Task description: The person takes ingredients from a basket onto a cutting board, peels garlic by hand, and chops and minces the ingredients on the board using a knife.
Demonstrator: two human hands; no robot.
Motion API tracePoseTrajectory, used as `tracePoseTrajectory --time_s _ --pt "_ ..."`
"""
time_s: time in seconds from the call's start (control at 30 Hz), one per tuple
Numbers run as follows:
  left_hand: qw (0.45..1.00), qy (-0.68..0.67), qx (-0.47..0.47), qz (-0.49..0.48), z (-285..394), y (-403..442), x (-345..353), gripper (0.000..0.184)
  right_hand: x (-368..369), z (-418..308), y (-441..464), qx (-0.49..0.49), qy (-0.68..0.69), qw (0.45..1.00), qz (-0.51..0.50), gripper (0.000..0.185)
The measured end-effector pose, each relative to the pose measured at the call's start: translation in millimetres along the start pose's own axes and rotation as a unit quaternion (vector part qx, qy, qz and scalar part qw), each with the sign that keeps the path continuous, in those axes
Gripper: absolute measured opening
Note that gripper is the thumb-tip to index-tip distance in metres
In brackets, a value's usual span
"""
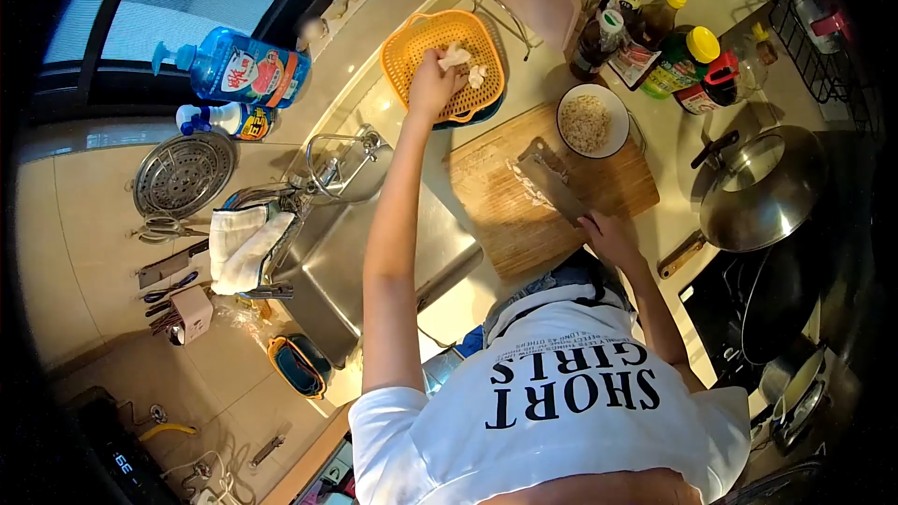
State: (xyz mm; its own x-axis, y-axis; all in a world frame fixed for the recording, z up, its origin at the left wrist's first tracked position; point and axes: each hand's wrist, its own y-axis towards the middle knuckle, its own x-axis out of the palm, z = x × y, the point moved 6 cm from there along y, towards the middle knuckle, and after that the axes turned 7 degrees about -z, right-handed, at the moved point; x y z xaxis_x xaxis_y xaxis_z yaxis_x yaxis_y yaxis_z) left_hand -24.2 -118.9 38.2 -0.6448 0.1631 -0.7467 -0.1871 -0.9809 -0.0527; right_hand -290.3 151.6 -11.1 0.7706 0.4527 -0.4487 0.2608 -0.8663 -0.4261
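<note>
My left hand (436,84) reaches into a yellow plastic basket (402,60), its fingers at some pale pieces (475,76); a piece at the fingertips looks pinched. In my right hand (606,232) is the handle of a cleaver (552,189), its blade lying over the wooden cutting board (496,224). Small pale chopped bits (529,189) lie beside and under the blade. At the board's upper right, a white bowl (587,121) holds finely chopped pale food.
A metal sink (440,234) with a faucet (327,168) is left of the board. Sauce bottles (673,64) stand behind the bowl. A lidded pan (762,189) and the black stove (730,318) are at right, a blue soap bottle (245,70) at upper left.
</note>
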Motion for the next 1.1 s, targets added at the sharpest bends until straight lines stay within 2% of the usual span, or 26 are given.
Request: tracePoseTrajectory --time_s 0.03,0.07,0.13,0.2,0.27,0.33,0.37,0.43,0.47,0.5,0.53,0.57,0.6,0.63,0.67,0.7,0.83,0.9,1.03,1.1 --pt "0.999 0.007 0.031 0.041 4 -10 -7 0.029 -1 -2 0 0.001 0.002 1.000 -0.003 0.028" --pt "0.999 0.008 0.027 0.039 4 -24 -6 0.029 -4 -4 0 0.009 -0.014 1.000 -0.005 0.028" --pt "0.962 -0.268 0.014 0.037 10 -63 -9 0.024 -2 -3 2 0.018 -0.027 0.999 -0.012 0.028" --pt "0.920 -0.382 -0.078 -0.041 9 -106 11 0.021 -1 1 3 0.013 -0.020 1.000 0.016 0.029" --pt "0.885 -0.440 -0.133 -0.073 2 -149 41 0.019 -1 -3 6 -0.002 -0.023 0.999 0.026 0.030" --pt "0.888 -0.402 -0.197 -0.102 -9 -188 73 0.017 1 -9 6 -0.018 -0.026 0.999 0.038 0.031" --pt "0.888 -0.402 -0.199 -0.101 -13 -206 90 0.017 3 -9 5 -0.003 -0.025 0.999 0.037 0.030" --pt "0.853 -0.440 -0.272 -0.069 -24 -236 122 0.026 3 -9 8 0.014 -0.028 0.999 0.040 0.029" --pt "0.851 -0.442 -0.273 -0.072 -28 -244 134 0.026 4 -13 10 -0.023 -0.012 0.999 0.040 0.028" --pt "0.873 -0.422 -0.237 -0.063 -26 -252 139 0.025 7 -16 8 -0.057 0.005 0.998 0.037 0.027" --pt "0.892 -0.401 -0.202 -0.054 -18 -259 139 0.025 9 -19 7 -0.050 0.006 0.998 0.032 0.027" --pt "0.940 -0.294 -0.174 -0.010 -11 -262 135 0.022 12 -23 9 -0.033 -0.023 0.999 0.011 0.027" --pt "0.939 -0.294 -0.178 -0.013 -1 -263 131 0.022 16 -27 10 -0.018 -0.051 0.998 -0.010 0.026" --pt "0.982 -0.142 -0.122 0.003 17 -260 119 0.020 18 -29 11 -0.016 -0.051 0.999 -0.012 0.026" --pt "0.998 0.015 -0.063 0.017 31 -260 113 0.019 21 -34 10 -0.034 -0.062 0.997 -0.014 0.027" --pt "0.998 0.032 -0.031 0.034 35 -261 114 0.018 25 -39 9 -0.055 -0.073 0.996 -0.016 0.028" --pt "0.996 0.064 -0.013 0.061 39 -263 116 0.020 35 -37 7 -0.043 -0.130 0.991 -0.011 0.026" --pt "0.989 0.128 -0.072 0.030 36 -263 116 0.024 39 -33 7 -0.046 -0.147 0.988 -0.012 0.025" --pt "0.990 0.123 -0.067 0.032 38 -259 118 0.027 39 -27 10 -0.050 -0.138 0.989 0.006 0.021" --pt "0.989 0.143 -0.004 0.039 46 -259 118 0.028 39 -28 11 -0.054 -0.140 0.989 -0.009 0.022"
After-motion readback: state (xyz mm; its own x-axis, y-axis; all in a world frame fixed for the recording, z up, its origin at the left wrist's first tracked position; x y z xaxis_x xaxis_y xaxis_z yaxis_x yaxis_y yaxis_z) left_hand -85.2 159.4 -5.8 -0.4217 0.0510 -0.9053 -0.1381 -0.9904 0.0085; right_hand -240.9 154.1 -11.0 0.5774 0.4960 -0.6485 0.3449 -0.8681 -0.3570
